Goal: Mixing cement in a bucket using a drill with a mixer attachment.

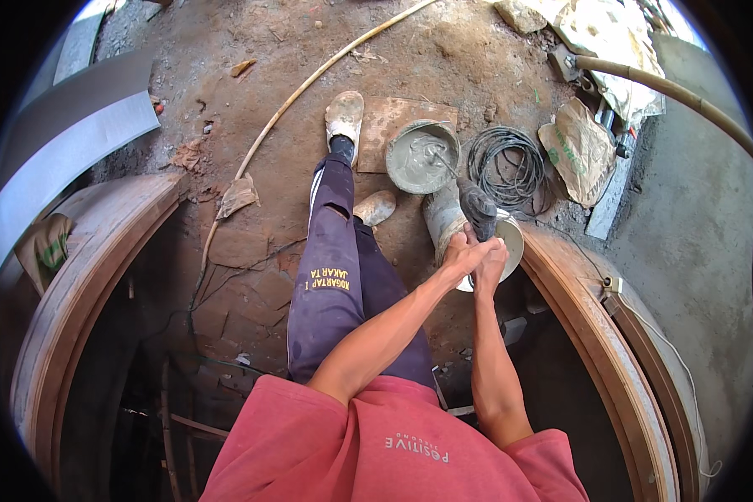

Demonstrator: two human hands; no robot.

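Note:
Both of my hands are closed around the dark power drill point(477, 204), held in front of me. My left hand point(462, 254) and my right hand point(491, 260) overlap at its rear grip. From the drill a mixing rod point(445, 164) slants into a round bucket of wet grey mortar point(417, 157), its lower end sunk in the mix. The bucket rests at the edge of a wooden board point(376, 135). Just under my hands, a white bucket point(511, 248) lies on its side, partly covered by them.
A coiled black cable point(507, 168) lies right of the mortar bucket, beside a crumpled paper sack point(578, 150). A long pale hose or pole point(301, 81) curves across the dirt. Wooden door frames point(122, 232) point(577, 301) flank me; a wall socket point(612, 285) hangs at the right one.

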